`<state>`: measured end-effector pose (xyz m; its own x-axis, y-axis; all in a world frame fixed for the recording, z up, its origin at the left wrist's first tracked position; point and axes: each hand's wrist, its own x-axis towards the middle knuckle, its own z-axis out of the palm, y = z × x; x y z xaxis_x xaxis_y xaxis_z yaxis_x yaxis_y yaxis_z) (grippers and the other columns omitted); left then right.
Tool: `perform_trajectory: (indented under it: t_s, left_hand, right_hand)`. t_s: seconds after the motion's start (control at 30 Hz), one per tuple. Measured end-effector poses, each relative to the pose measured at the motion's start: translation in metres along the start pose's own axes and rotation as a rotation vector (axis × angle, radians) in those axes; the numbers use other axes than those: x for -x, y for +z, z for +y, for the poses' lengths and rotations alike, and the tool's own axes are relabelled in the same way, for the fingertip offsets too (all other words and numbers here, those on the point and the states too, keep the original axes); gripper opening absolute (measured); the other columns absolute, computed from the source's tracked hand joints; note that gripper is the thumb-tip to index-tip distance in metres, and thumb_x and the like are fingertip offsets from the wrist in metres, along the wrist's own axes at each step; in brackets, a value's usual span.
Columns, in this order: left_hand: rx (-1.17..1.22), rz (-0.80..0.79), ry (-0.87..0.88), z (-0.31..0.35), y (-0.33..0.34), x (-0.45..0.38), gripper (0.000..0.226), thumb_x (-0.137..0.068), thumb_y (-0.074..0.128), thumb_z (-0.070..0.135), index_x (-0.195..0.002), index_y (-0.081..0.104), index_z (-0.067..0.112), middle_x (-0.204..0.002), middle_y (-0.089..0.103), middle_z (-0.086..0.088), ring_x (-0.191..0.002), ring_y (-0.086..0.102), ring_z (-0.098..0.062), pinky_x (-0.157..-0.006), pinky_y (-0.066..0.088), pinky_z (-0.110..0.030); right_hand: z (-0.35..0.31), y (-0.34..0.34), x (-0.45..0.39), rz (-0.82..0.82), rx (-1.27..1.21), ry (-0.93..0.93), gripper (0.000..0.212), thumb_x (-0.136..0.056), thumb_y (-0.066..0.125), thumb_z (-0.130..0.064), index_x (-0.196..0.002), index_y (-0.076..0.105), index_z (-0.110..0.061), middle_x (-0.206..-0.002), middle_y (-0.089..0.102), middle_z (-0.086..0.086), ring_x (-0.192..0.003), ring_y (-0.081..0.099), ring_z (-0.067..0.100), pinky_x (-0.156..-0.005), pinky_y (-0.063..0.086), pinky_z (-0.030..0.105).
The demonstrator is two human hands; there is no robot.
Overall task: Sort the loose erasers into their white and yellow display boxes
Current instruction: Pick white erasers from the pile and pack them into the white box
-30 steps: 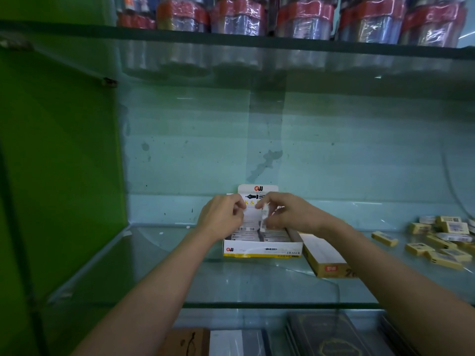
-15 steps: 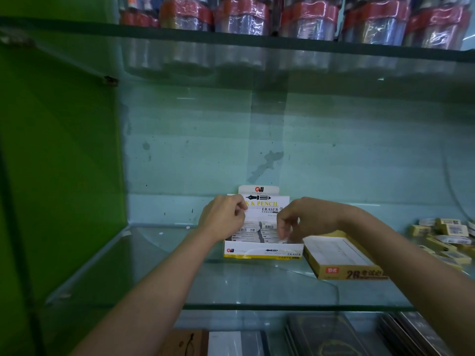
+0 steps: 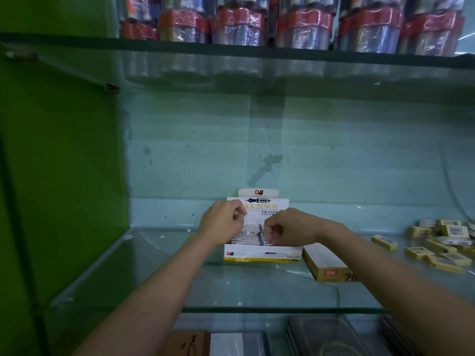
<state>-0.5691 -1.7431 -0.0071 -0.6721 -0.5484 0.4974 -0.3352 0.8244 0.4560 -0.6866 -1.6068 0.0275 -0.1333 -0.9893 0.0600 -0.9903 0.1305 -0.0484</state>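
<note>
We count two display boxes on the glass shelf (image 3: 231,291): one white box (image 3: 262,253) with its printed lid flap standing upright behind it, and one yellow box (image 3: 326,263) just beside it on the right, angled a little and partly crossed by our right forearm. Inside the white box we see rows of white erasers (image 3: 248,232), too tightly packed and too hidden by our hands to number. Well apart to the right lies a loose heap of yellow erasers (image 3: 442,242); we make out roughly a dozen (the edge of the view cuts the heap, so an exact count escapes us), with one yellow piece (image 3: 384,242) lying alone nearest the boxes. Both our arms reach forward from the bottom of the view, bare to the elbow. Our left hand (image 3: 222,222) hangs over the left rear of the white box, knuckles toward us, fingers curled in tight at the lid flap; we cannot tell whether they pinch anything. Our right hand (image 3: 288,228) hovers over the right half of that box, fingers curled downward toward the erasers, and whether they hold one is hidden from us. On the shelf above we count about seven wrapped bundles (image 3: 239,27) banded in red.
</note>
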Motion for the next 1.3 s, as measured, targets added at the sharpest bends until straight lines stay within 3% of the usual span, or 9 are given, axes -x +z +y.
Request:
perform_trajectory:
  t_s: [0.17,0.33,0.53,0.67,0.9,1.0,1.13,1.23,1.3]
  left_hand:
    - [-0.046,-0.025,0.03,0.006,-0.004,-0.003,0.021,-0.082,0.051,0.013,-0.093,0.067,0.021,-0.089,0.068,0.003,-0.079,0.059,-0.016,-0.073,0.047,-0.026]
    - [-0.06,-0.06,0.107,0.036,-0.001,-0.008,0.02,-0.082,0.051,0.012,-0.09,0.067,0.021,-0.077,0.059,0.008,-0.08,0.06,-0.017,-0.073,0.05,-0.028]
    - [-0.025,-0.111,0.25,0.103,0.031,-0.017,0.019,-0.081,0.054,0.015,-0.09,0.069,0.02,-0.089,0.07,-0.002,-0.083,0.063,-0.023,-0.074,0.052,-0.034]
    - [-0.009,-0.172,0.333,0.152,0.057,-0.023,0.017,-0.082,0.054,0.016,-0.09,0.068,0.02,-0.09,0.07,-0.002,-0.082,0.061,-0.023,-0.072,0.05,-0.031]
    - [0.057,-0.271,0.412,0.225,0.107,-0.033,0.017,-0.081,0.052,0.017,-0.087,0.067,0.022,-0.089,0.069,0.001,-0.08,0.062,-0.021,-0.073,0.053,-0.034]
    - [0.103,-0.328,0.454,0.261,0.127,-0.034,0.019,-0.082,0.054,0.017,-0.093,0.069,0.02,-0.093,0.069,0.0,-0.083,0.061,-0.02,-0.078,0.053,-0.034]
    - [0.143,-0.392,0.487,0.299,0.157,-0.038,0.024,-0.087,0.05,0.011,-0.102,0.068,0.015,-0.109,0.067,-0.005,-0.099,0.061,-0.023,-0.087,0.05,-0.035]
    - [0.066,-0.496,0.522,0.32,0.184,-0.035,0.038,-0.088,0.04,0.002,-0.117,0.062,0.014,-0.128,0.057,-0.011,-0.119,0.051,-0.028,-0.098,0.042,-0.033]
    - [-0.007,-0.537,0.531,0.327,0.202,-0.032,0.038,-0.09,0.04,0.004,-0.122,0.057,0.015,-0.135,0.048,-0.013,-0.125,0.044,-0.028,-0.1,0.035,-0.029]
  right_hand:
    - [0.002,0.002,0.005,0.04,-0.002,-0.032,0.012,-0.085,0.054,-0.012,-0.09,0.065,-0.01,-0.082,0.059,-0.002,-0.077,0.047,0.01,-0.069,0.036,0.017]
    - [0.016,-0.002,0.019,0.172,-0.154,-0.007,0.01,-0.082,0.062,-0.012,-0.09,0.068,-0.011,-0.079,0.062,-0.01,-0.069,0.05,0.004,-0.064,0.037,0.007]
    - [0.06,-0.015,0.063,0.306,-0.231,0.119,0.015,-0.08,0.06,-0.004,-0.091,0.068,-0.01,-0.079,0.062,-0.003,-0.072,0.052,0.009,-0.063,0.036,0.005]
    - [0.092,-0.022,0.1,0.314,-0.221,0.22,0.014,-0.08,0.06,-0.007,-0.089,0.069,-0.012,-0.071,0.058,-0.009,-0.063,0.049,0.0,-0.06,0.037,0.002]
    - [0.146,-0.03,0.166,0.307,-0.168,0.383,0.012,-0.081,0.061,-0.01,-0.086,0.069,-0.016,-0.072,0.059,-0.01,-0.062,0.05,-0.005,-0.059,0.037,0.001]
    - [0.172,-0.039,0.197,0.293,-0.102,0.475,0.012,-0.083,0.061,-0.015,-0.09,0.07,-0.017,-0.086,0.067,-0.001,-0.074,0.053,0.005,-0.063,0.037,0.012]
    - [0.201,-0.044,0.235,0.266,-0.029,0.615,0.018,-0.084,0.058,-0.014,-0.097,0.071,-0.014,-0.101,0.07,0.003,-0.087,0.058,0.013,-0.069,0.035,0.016]
    - [0.219,-0.034,0.254,0.158,-0.046,0.714,0.021,-0.083,0.06,-0.015,-0.101,0.07,-0.01,-0.107,0.069,0.007,-0.092,0.063,0.02,-0.069,0.048,0.023]
    - [0.227,-0.025,0.262,0.063,-0.037,0.741,0.026,-0.082,0.062,-0.015,-0.108,0.067,-0.011,-0.113,0.066,0.01,-0.096,0.062,0.022,-0.073,0.049,0.024]
